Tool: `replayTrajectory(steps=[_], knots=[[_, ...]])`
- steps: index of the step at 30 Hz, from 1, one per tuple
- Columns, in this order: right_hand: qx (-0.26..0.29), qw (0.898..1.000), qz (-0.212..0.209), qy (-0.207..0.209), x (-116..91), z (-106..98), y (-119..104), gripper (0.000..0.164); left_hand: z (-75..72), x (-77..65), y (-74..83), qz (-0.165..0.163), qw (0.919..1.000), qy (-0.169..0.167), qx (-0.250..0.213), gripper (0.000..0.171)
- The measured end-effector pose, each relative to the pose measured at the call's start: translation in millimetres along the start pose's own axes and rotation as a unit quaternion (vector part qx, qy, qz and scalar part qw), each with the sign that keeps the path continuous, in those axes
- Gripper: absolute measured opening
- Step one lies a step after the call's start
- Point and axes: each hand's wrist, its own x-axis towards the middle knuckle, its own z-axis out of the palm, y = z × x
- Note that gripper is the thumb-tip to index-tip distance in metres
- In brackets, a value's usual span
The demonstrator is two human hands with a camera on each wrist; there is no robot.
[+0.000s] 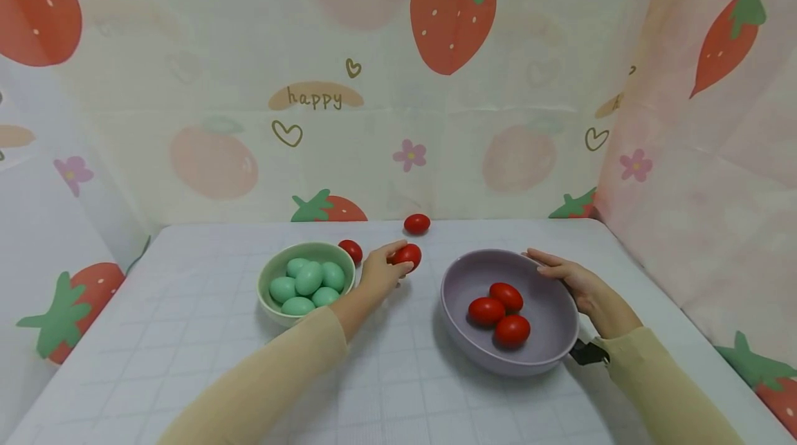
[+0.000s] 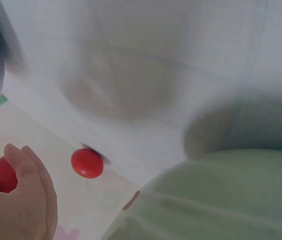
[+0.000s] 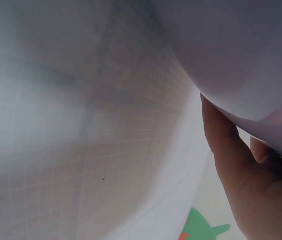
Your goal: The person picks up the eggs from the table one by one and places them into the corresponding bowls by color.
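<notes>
My left hand (image 1: 378,273) pinches a red egg (image 1: 409,257) between fingers and thumb, just above the table between the bowl and the pan. In the left wrist view the same egg (image 2: 4,175) shows partly behind the fingers. A pale green bowl (image 1: 264,286) holding several mint-green eggs (image 1: 308,279) stands beside the left forearm. On the right, my right hand (image 1: 588,293) holds the rim of a purple pan (image 1: 461,341), with fingers along its outer wall (image 3: 230,70). Three red eggs (image 1: 506,313) lie together inside the pan.
One loose red egg (image 1: 417,224) lies near the table's back edge. Another red egg (image 1: 351,250) sits against the bowl's far right side. The pan's black handle (image 1: 588,352) points right under the right wrist. A strawberry-print curtain (image 1: 398,113) surrounds the white table (image 1: 398,396).
</notes>
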Motion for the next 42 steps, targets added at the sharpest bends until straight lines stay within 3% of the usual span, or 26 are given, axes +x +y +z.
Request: replayTrajectory(steps=[10,21,29,32,36,42], knots=[[-0.012,1.000,0.010,0.012,1,2,-1,0.057,-2.4,-12.3,6.0,0.018,0.9996,-0.020,-0.003,0.051],[0.007,1.000,0.002,0.001,1,1,-3,0.053,-11.4,-15.4,21.5,0.060,0.9973,-0.043,0.007,0.050],[-0.028,1.000,0.002,0.005,1,2,-3,0.062,-5.7,-20.1,16.7,0.081,0.9913,-0.103,0.015,0.051],[-0.027,1.000,-0.001,0.004,2,1,-3,0.061,-4.8,-20.1,16.9,0.111,0.9841,-0.139,0.001,0.050],[-0.017,1.000,0.001,0.003,2,1,-3,0.060,-1.8,-20.6,19.2,0.145,0.9678,-0.204,-0.023,0.047],[-0.027,1.000,0.002,0.011,1,1,0,0.060,10.1,-20.7,22.3,0.179,0.9454,-0.273,-0.006,0.045]])
